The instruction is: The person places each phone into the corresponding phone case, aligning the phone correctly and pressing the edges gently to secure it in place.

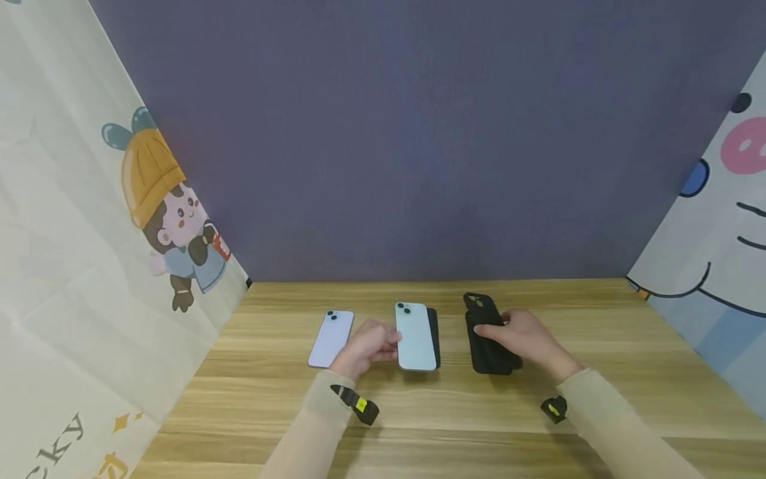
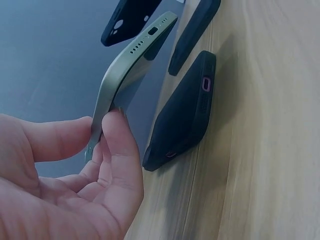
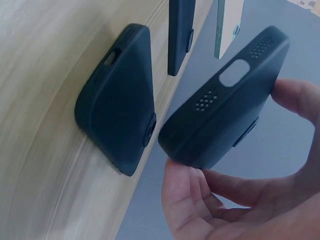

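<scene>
Behind the wood-grained surface [image 1: 455, 432] rises a dark blue-grey backdrop [image 1: 431, 146], with printed cloths at either side. Both forearms reach in from the near edge, the left slanting rightward and the right slanting leftward, so the hands work near each other with a gap between. The left hand [image 1: 366, 349] pinches a pale green phone [image 1: 415, 339] along one long edge, thumb on one face and curled fingers on the other, holding it raised and tilted, camera side toward the head view. Beneath it a dark cased item [image 1: 435, 339] lies on the surface. The right hand [image 1: 529, 339] grasps a black case [image 1: 486, 311] between thumb and fingers set on opposite sides, lifted clear of another black case [image 1: 477, 352] lying below. A lavender phone [image 1: 331, 339] lies back up on the surface, just beside the left wrist.
</scene>
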Available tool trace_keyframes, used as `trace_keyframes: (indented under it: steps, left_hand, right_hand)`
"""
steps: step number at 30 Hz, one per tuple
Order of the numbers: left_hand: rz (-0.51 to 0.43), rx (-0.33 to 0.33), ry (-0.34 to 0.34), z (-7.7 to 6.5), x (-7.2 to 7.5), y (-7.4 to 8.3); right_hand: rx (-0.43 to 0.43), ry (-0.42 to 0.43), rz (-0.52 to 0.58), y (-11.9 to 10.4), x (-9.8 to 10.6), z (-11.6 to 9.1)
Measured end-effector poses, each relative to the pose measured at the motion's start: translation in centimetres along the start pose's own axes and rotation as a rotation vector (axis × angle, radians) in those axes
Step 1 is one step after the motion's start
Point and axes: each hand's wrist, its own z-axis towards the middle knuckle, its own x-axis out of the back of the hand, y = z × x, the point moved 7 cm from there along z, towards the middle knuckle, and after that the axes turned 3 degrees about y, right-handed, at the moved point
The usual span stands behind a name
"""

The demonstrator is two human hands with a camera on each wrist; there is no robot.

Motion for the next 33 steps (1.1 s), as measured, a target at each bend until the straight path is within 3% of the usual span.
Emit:
trace_keyframes:
  steps: [15,33]
  left_hand:
    - [-0.017,-0.028,-0.043,-0.3,-1.1,0.4]
    - [-0.039,-0.03,-0.049,-0.9,-1.8,0.7]
  right_hand:
    - [-0.001,-0.029,0.04,-1.9,-1.1,-0.5]
    - [0.016,-0.018,0.081,-3.9,-2.4,-0.6]
